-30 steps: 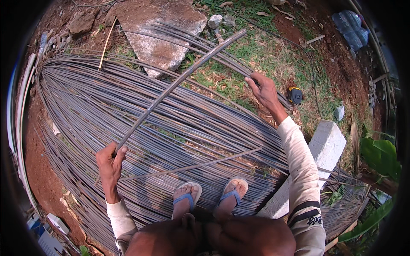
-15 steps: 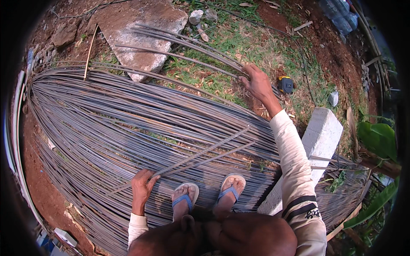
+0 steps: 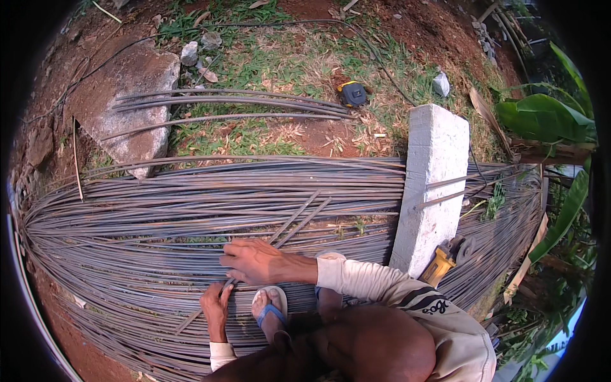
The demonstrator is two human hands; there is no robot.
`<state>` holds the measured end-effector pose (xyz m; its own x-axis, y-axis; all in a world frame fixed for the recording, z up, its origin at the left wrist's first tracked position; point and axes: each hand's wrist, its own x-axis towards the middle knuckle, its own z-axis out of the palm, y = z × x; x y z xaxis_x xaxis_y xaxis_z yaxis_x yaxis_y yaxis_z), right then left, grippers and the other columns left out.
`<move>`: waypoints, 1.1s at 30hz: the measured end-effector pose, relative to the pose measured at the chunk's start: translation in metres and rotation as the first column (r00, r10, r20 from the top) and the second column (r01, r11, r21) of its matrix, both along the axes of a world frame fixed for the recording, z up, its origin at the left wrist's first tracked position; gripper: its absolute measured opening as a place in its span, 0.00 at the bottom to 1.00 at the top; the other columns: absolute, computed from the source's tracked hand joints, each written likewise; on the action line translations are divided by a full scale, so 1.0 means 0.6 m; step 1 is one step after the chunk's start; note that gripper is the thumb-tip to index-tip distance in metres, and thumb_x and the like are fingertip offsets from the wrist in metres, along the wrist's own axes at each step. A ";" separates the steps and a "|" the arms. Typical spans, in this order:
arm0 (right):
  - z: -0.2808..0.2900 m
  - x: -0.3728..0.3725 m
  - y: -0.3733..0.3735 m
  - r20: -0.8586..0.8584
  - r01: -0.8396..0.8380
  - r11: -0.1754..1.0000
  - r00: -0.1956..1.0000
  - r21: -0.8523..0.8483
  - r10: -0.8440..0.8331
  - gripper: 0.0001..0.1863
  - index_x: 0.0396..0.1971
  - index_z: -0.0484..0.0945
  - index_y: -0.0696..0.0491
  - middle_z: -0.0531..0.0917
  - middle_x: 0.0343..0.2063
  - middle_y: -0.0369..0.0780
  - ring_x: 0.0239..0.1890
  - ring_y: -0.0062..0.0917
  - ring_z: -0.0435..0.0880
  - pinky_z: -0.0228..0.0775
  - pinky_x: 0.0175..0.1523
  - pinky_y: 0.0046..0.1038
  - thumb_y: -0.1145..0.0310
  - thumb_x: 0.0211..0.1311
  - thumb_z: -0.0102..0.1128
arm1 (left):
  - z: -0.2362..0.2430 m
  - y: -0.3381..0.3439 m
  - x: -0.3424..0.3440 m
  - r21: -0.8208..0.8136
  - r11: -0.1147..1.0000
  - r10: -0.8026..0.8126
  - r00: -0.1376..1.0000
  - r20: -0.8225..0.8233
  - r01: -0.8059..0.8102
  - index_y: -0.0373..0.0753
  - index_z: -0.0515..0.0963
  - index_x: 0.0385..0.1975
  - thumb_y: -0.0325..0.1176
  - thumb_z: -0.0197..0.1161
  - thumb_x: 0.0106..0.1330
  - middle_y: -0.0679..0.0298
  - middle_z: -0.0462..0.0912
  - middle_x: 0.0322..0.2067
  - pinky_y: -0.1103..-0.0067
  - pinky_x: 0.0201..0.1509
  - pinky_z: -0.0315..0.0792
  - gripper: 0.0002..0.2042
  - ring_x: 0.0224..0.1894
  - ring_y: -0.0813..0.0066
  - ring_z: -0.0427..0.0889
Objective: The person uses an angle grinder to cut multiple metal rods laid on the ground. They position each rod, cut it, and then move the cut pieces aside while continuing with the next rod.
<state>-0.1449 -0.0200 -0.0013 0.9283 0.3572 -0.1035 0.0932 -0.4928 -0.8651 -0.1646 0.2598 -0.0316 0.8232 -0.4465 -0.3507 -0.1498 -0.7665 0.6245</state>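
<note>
Two short steel rods (image 3: pixel 294 218) lie slantwise across a wide spread of long steel rods (image 3: pixel 254 194). My left hand (image 3: pixel 215 310) is closed round the lower part of the short rods, thumb and forefinger pinching. Just above it, my right hand (image 3: pixel 258 261) lies over the same short rods, its fingers curled round them. That hand hides the rods' middle stretch. Several more cut rods (image 3: pixel 235 102) lie farther off, resting partly on a flat rock and partly on grass.
A white concrete block (image 3: pixel 429 184) stands across the long rods on the right, with a yellow angle grinder (image 3: pixel 439 264) beside it. A tape measure (image 3: pixel 352 93) sits on the grass near a black cable (image 3: pixel 382 60). The flat rock (image 3: pixel 143 76) is far left. My sandalled feet (image 3: pixel 270 305) stand on the rods.
My right hand has left the cut rods by the rock and come down to the short rods beside my left hand. The view has shifted, bringing the angle grinder into sight.
</note>
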 end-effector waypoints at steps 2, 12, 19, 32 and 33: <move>-0.032 -0.023 0.013 -0.028 -0.013 0.997 1.000 -0.071 0.011 0.17 0.50 0.82 0.56 0.80 0.49 0.46 0.56 0.41 0.82 0.80 0.56 0.44 0.64 0.66 0.71 | -0.007 0.003 -0.001 -0.029 0.999 0.018 0.998 -0.060 -0.020 0.33 0.87 0.40 0.32 0.76 0.68 0.50 0.85 0.31 0.63 0.38 0.76 0.09 0.32 0.45 0.84; -0.091 -0.059 0.002 -0.138 -0.147 0.939 0.984 -0.310 0.108 0.19 0.50 0.81 0.56 0.81 0.51 0.50 0.54 0.47 0.86 0.82 0.52 0.46 0.57 0.69 0.67 | -0.019 0.012 0.001 -0.074 0.997 0.006 0.994 -0.107 -0.014 0.34 0.88 0.41 0.32 0.75 0.68 0.51 0.89 0.34 0.64 0.42 0.78 0.09 0.36 0.48 0.88; -0.093 -0.083 0.001 -0.205 -0.136 0.932 0.976 -0.336 0.069 0.21 0.54 0.80 0.54 0.81 0.53 0.51 0.62 0.48 0.82 0.76 0.63 0.50 0.54 0.71 0.66 | -0.015 0.006 -0.003 -0.086 0.996 -0.035 0.999 -0.037 0.031 0.33 0.88 0.44 0.31 0.75 0.68 0.49 0.90 0.38 0.63 0.43 0.78 0.10 0.38 0.47 0.88; 0.002 -0.074 -0.069 0.024 0.162 0.964 0.987 -0.213 -0.160 0.25 0.40 0.86 0.56 0.86 0.25 0.46 0.29 0.45 0.88 0.77 0.32 0.48 0.44 0.70 0.68 | 0.136 -0.077 0.112 -0.016 0.974 -0.219 0.964 0.148 0.224 0.36 0.89 0.38 0.36 0.80 0.65 0.51 0.87 0.26 0.63 0.30 0.73 0.11 0.25 0.49 0.84; 0.018 -0.059 -0.079 0.117 0.249 0.948 0.966 -0.198 -0.229 0.26 0.39 0.86 0.56 0.86 0.24 0.46 0.28 0.44 0.88 0.77 0.32 0.47 0.43 0.70 0.68 | 0.153 -0.094 0.138 -0.004 0.968 -0.249 0.956 0.157 0.252 0.37 0.89 0.38 0.38 0.80 0.64 0.53 0.87 0.25 0.64 0.28 0.72 0.11 0.24 0.51 0.83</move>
